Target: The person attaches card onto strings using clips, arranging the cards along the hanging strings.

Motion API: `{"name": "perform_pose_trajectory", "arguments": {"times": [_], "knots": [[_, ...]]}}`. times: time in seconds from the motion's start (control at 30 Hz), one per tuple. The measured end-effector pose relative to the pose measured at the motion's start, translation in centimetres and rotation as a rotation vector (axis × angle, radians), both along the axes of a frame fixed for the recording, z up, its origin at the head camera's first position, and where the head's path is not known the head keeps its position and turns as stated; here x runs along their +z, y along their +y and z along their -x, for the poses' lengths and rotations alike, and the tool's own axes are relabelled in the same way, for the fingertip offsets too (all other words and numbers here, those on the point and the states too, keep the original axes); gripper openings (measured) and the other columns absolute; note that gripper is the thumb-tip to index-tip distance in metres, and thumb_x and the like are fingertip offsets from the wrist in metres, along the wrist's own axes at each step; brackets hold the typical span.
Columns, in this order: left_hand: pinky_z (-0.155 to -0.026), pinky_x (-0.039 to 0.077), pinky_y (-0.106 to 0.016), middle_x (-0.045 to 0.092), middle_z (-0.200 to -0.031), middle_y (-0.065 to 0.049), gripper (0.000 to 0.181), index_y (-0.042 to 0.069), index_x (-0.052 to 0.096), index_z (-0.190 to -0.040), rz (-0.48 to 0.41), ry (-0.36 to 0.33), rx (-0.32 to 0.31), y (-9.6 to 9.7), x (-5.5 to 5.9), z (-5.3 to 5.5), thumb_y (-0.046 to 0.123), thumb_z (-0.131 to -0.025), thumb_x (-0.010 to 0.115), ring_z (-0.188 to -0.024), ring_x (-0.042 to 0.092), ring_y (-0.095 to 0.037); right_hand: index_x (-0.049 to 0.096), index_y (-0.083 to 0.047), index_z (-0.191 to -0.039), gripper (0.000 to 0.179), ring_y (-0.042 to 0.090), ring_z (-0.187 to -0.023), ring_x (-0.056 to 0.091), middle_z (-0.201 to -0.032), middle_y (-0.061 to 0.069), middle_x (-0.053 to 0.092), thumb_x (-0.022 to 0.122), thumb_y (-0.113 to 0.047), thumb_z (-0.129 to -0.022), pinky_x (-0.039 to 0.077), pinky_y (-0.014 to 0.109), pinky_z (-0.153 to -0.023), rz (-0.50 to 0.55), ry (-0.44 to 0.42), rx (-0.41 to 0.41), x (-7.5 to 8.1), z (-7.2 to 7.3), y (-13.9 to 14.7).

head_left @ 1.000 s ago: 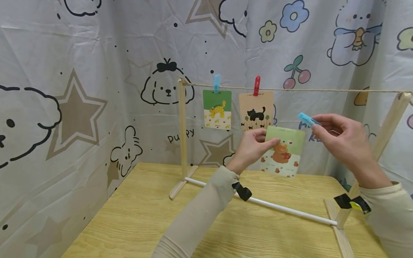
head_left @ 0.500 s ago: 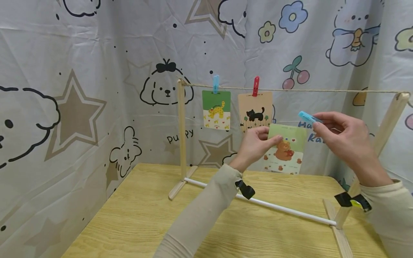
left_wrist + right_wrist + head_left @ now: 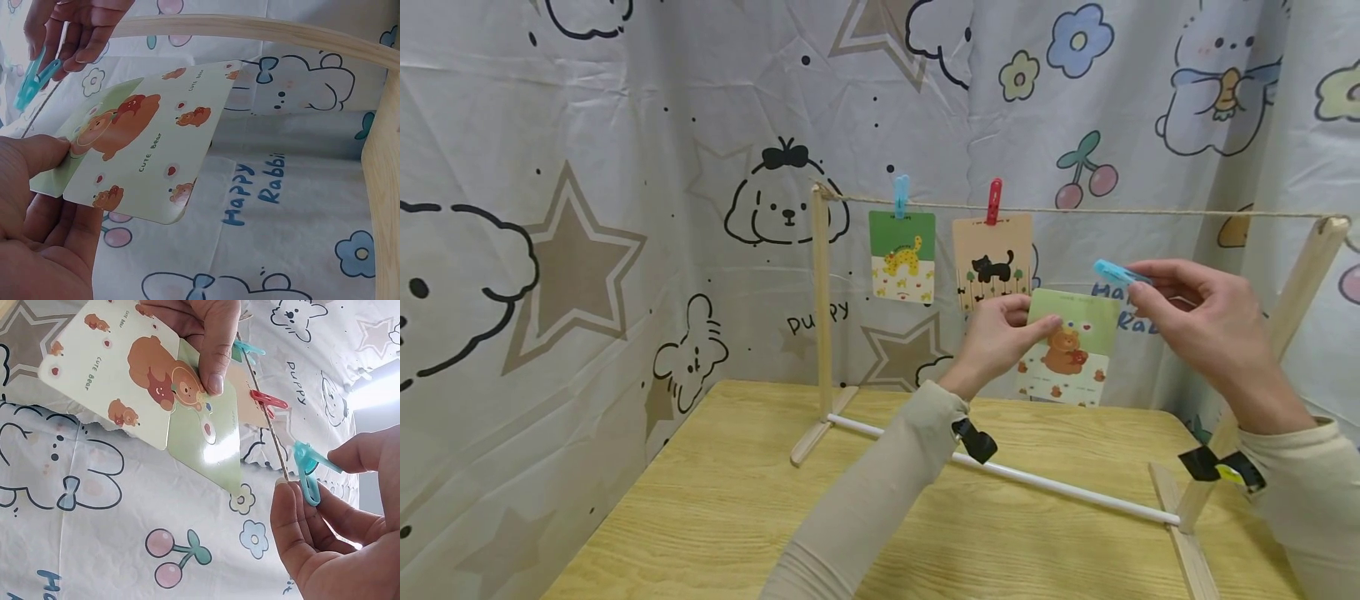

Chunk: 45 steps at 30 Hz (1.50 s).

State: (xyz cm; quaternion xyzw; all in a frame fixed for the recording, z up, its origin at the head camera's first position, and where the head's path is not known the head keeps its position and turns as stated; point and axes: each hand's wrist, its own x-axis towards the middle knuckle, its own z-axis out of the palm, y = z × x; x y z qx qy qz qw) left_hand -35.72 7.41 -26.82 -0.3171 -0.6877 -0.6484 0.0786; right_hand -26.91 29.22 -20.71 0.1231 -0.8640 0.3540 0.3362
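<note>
My left hand (image 3: pixel 1000 342) pinches the left edge of a green and white card (image 3: pixel 1071 346) printed with a brown bear. In the left wrist view the thumb lies over the face of the bear card (image 3: pixel 144 137), with the fingers behind it. To the right, my right hand (image 3: pixel 1210 325) pinches a light blue clothespin (image 3: pixel 1116 272) between thumb and fingers. The right wrist view shows this clothespin (image 3: pixel 307 472) squeezed at its handles, beside the twine (image 3: pixel 270 425). In the head view the card's top edge is below the line, apart from the clothespin.
A twine line (image 3: pixel 1150 212) runs between two wooden posts (image 3: pixel 823 300). On it hang a green leopard card (image 3: pixel 904 279) under a blue clothespin (image 3: pixel 902 197) and a peach cat card (image 3: pixel 1011 237) under a red clothespin (image 3: pixel 994 202). A white rod (image 3: pixel 1075 493) crosses low above the wooden table (image 3: pixel 715 500).
My left hand has shifted right and slightly up with the bear card, bringing it closer to my right hand. The right hand with the clothespin has barely moved.
</note>
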Motion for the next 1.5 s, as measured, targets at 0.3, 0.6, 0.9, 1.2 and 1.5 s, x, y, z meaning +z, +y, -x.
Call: {"name": "perform_pose_trajectory", "arguments": {"times": [0.3,0.6,0.9,1.2,1.5], "knots": [[-0.047,0.028,-0.024,0.079,-0.089,0.004,0.017,0.009,0.076,-0.109,-0.002,-0.005,0.001,0.5,0.5,0.0,0.021,-0.097,0.076,-0.051,0.045,-0.008,0.069,-0.011,-0.133,0.038,-0.005,-0.081,0.060,-0.095,-0.024,0.062,0.068,-0.031,-0.101,0.046,0.012,-0.063,0.003,0.018,-0.006,0.6,-0.1,0.1],[-0.048,0.030,-0.024,0.078,-0.087,0.005,0.018,0.009,0.077,-0.109,0.011,0.021,0.015,1.0,0.8,0.1,0.023,-0.097,0.075,-0.050,0.042,-0.007,0.070,-0.007,-0.132,0.036,-0.007,-0.079,0.062,-0.095,-0.024,0.064,0.069,-0.026,-0.101,0.046,0.009,-0.064,0.021,0.085,0.022,1.0,0.0,0.0],[-0.049,0.034,-0.023,0.078,-0.088,0.005,0.017,0.010,0.076,-0.107,-0.012,0.015,0.027,1.3,0.8,0.4,0.023,-0.097,0.076,-0.057,0.053,-0.005,0.069,-0.006,-0.132,0.038,-0.003,-0.085,0.061,-0.100,-0.022,0.064,0.073,-0.022,-0.098,0.045,0.003,-0.077,0.051,0.137,0.021,1.9,0.4,0.1],[-0.047,0.032,-0.024,0.077,-0.089,0.006,0.017,0.011,0.076,-0.108,0.001,0.007,0.054,1.8,1.4,0.3,0.025,-0.098,0.075,-0.057,0.051,-0.007,0.066,-0.006,-0.131,0.040,-0.007,-0.087,0.063,-0.103,-0.023,0.063,0.077,-0.020,-0.095,0.046,0.003,-0.079,0.085,0.150,-0.005,3.8,0.7,0.0],[-0.047,0.030,-0.024,0.077,-0.089,0.006,0.016,0.011,0.075,-0.110,-0.009,-0.025,0.031,2.4,2.3,0.2,0.023,-0.099,0.074,-0.056,0.047,-0.008,0.068,-0.009,-0.133,0.038,-0.008,-0.083,0.065,-0.099,-0.025,0.066,0.073,-0.021,-0.098,0.046,0.004,-0.077,0.103,0.156,0.009,5.7,1.2,0.0]]}}
